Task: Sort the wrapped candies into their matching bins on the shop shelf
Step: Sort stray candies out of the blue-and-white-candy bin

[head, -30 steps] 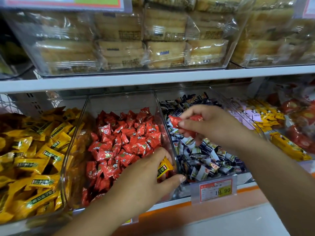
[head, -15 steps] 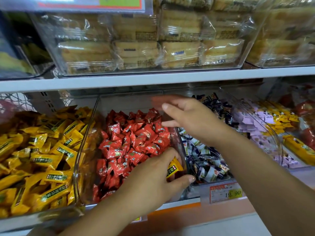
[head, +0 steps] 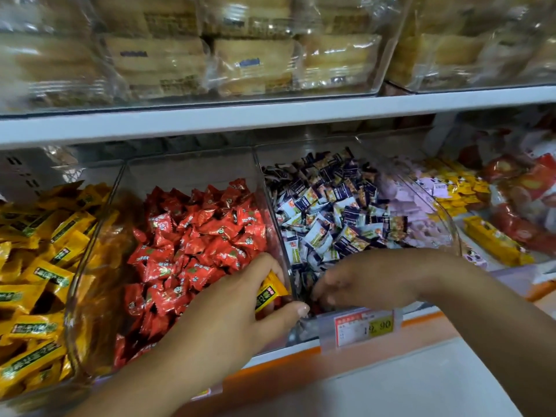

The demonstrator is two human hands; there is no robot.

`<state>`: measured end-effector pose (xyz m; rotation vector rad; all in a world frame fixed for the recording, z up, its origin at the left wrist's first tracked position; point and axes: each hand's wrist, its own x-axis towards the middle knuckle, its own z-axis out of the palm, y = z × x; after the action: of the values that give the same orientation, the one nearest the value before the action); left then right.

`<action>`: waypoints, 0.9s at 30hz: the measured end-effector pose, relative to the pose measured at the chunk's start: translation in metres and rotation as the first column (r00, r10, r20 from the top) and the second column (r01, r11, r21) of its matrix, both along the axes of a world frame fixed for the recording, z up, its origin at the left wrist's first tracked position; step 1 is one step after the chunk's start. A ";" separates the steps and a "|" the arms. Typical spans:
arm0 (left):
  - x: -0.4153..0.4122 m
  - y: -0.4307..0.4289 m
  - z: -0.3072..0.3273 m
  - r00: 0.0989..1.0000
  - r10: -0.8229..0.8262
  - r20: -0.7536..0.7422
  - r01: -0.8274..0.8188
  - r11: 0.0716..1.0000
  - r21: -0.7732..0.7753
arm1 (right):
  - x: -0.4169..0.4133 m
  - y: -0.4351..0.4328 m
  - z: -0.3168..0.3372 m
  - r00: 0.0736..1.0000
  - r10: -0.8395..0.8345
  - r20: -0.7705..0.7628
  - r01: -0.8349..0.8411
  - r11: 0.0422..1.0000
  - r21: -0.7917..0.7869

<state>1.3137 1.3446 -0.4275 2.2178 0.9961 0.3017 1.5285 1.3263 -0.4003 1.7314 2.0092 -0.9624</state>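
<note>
Clear plastic bin of red wrapped candies (head: 192, 173) at centre, with a clear plastic bin of blue-and-white wrapped candies (head: 301, 149) at its 3 o'clock. Left hand (head: 228, 314) at the red bin's 5 o'clock corner, its thumb and curled fingers pinching a yellow rectangular wrapped candy (head: 269, 291). Right hand (head: 367, 281) in the blue-and-white bin at 6 o'clock, fingers (head: 328, 299) curled downward; any hold cannot be told.

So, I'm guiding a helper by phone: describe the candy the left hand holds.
Under the white shelf, find the clear bin of red candies. At its front right corner the left hand pinches a yellow candy, the only yellow wrapper there.
</note>
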 end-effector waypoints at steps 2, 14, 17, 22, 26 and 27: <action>0.001 0.001 0.000 1.000 0.000 0.003 0.000 1.000 -0.018 | 0.000 0.004 -0.002 1.000 -0.010 -0.010 0.009 0.999 -0.041; 0.000 0.005 0.000 0.999 -0.012 0.050 0.015 0.998 -0.054 | 0.003 0.008 -0.019 0.884 -0.252 -0.393 0.221 0.967 -0.124; 0.000 0.004 0.001 0.999 -0.016 0.044 0.019 0.998 -0.060 | 0.010 0.004 -0.006 0.851 -0.308 -0.425 0.314 0.948 -0.058; -0.001 0.003 0.000 0.999 -0.013 0.043 0.016 0.998 -0.058 | 0.010 0.004 0.029 0.747 -0.317 -0.584 0.502 0.845 0.183; -0.001 0.002 0.001 0.999 0.001 0.047 0.002 0.998 -0.070 | -0.014 0.014 0.042 0.664 -0.171 -0.728 0.563 0.756 0.335; -0.001 0.002 0.001 0.999 0.004 0.051 0.000 0.997 -0.078 | -0.015 0.017 0.041 0.687 -0.160 -0.709 0.550 0.752 0.363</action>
<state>1.3129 1.3462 -0.4263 2.1284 0.9666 0.3136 1.5134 1.3428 -0.3589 2.4643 2.6179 -1.3476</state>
